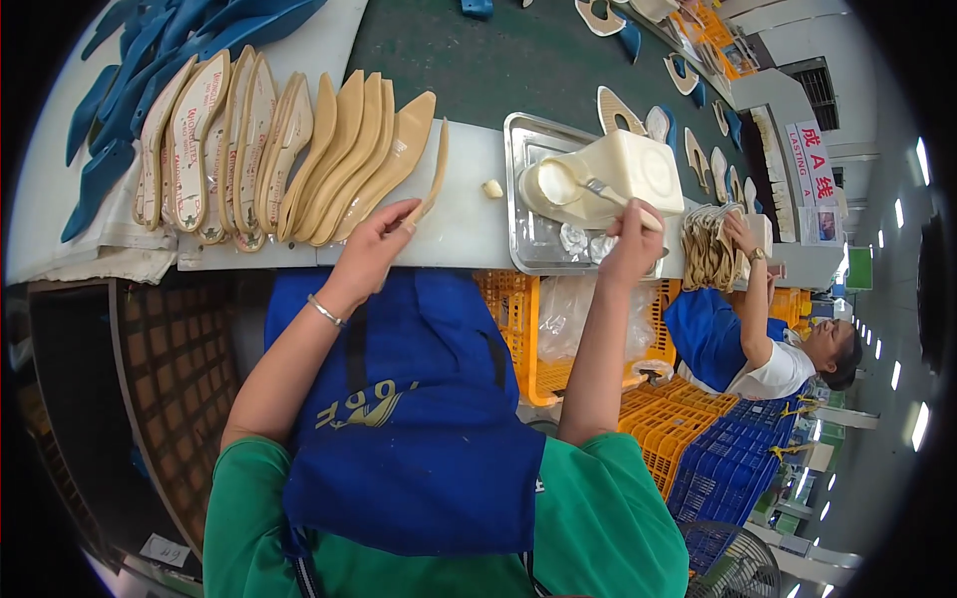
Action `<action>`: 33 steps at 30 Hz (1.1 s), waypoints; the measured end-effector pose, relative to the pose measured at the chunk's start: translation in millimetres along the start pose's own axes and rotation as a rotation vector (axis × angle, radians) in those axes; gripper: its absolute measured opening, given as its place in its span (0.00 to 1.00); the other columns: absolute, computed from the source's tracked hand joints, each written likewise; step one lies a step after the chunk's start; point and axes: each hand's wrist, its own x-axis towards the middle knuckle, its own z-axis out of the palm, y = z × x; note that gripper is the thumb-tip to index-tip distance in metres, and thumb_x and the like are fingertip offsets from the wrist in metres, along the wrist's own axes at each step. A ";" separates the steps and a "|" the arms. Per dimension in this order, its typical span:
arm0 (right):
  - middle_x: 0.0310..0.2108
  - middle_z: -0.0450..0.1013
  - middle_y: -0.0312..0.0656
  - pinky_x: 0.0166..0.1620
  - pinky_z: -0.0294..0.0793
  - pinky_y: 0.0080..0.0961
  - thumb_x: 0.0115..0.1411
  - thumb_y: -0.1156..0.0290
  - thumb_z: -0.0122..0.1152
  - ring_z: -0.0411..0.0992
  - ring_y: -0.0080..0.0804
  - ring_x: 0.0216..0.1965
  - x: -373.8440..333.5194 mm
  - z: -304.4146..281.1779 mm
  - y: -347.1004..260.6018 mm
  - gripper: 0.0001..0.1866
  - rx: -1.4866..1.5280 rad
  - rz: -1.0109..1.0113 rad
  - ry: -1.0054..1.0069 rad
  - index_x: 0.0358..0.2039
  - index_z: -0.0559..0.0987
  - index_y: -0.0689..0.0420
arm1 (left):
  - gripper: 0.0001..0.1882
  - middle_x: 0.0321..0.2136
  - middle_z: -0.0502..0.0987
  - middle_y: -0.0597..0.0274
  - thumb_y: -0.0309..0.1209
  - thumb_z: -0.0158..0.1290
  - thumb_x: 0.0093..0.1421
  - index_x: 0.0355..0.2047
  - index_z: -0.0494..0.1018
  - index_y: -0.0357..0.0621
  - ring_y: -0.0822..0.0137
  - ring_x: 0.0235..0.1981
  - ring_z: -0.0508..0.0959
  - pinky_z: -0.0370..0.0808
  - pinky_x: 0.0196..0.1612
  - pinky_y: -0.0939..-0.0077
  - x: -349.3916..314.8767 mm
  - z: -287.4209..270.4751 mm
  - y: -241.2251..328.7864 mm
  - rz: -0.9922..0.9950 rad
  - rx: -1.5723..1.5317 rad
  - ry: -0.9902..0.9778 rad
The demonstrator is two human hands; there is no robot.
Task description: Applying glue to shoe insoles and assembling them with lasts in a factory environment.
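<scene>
Desk [464, 239] runs across in front of you, white along your edge. Row of insoles [264, 130] overlaps side by side on its left part, pointed ends away from you.

Your left forearm [294, 364] angles up and inward from the lower left; your right forearm [596, 349] rises steeply, leaning a little to the right. Both hands are out over the desk, well apart.

Metal tray [511, 204] lies right of centre, with a cream container [646, 164] in it, lying on its side, mouth toward your left.

Right hand [630, 244]: just in front of the container, fingers curled closed on a brush handle. Left hand [374, 244]: near the right end of the row, fingers drawn together in a pinch, thumb's exact place unclear.

Insole [439, 171] in that pinch, gripped at its near end; it stands nearly edge-on to your view, far tip slanting slightly right, above the desk.

Brush [608, 193] slants up and left from your right hand, its head at the container's mouth; bristle contact can't be made out.
</scene>
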 end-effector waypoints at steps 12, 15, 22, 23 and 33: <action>0.22 0.72 0.37 0.24 0.69 0.16 0.63 0.68 0.59 0.70 0.18 0.19 -0.8 34.2 16.0 0.09 -0.379 -0.057 -0.194 0.34 0.75 0.62 | 0.25 0.54 0.71 0.52 0.42 0.35 0.72 0.64 0.56 0.43 0.68 0.47 0.75 0.78 0.39 0.78 6.5 2.7 32.7 -0.261 -1.119 -0.220; 0.23 0.72 0.38 0.25 0.70 0.17 0.64 0.68 0.59 0.70 0.19 0.19 -5.3 31.7 8.1 0.10 -0.383 -0.063 -0.171 0.35 0.75 0.63 | 0.26 0.54 0.71 0.54 0.42 0.39 0.71 0.64 0.56 0.43 0.68 0.46 0.76 0.78 0.39 0.79 8.8 7.6 30.3 -0.259 -1.095 -0.233; 0.27 0.75 0.45 0.31 0.78 0.20 0.66 0.67 0.56 0.77 0.27 0.25 -31.3 19.7 17.5 0.12 -0.261 0.044 -0.126 0.38 0.72 0.66 | 0.26 0.54 0.71 0.55 0.42 0.40 0.71 0.64 0.56 0.43 0.68 0.47 0.75 0.78 0.38 0.80 11.9 15.5 27.2 -0.279 -1.097 -0.243; 0.28 0.76 0.47 0.31 0.79 0.21 0.66 0.68 0.54 0.78 0.30 0.27 -33.5 14.5 22.0 0.12 -0.226 0.033 -0.111 0.39 0.71 0.66 | 0.26 0.53 0.71 0.55 0.43 0.40 0.71 0.64 0.57 0.43 0.68 0.47 0.76 0.78 0.37 0.80 12.2 15.5 28.0 -0.282 -1.090 -0.239; 0.27 0.74 0.44 0.29 0.72 0.18 0.67 0.70 0.50 0.70 0.23 0.22 -33.4 16.5 -40.3 0.09 -0.040 -0.082 -0.139 0.39 0.70 0.64 | 0.27 0.52 0.70 0.57 0.43 0.41 0.70 0.62 0.58 0.38 0.67 0.47 0.77 0.78 0.35 0.82 10.1 11.8 31.8 -0.346 -1.035 -0.311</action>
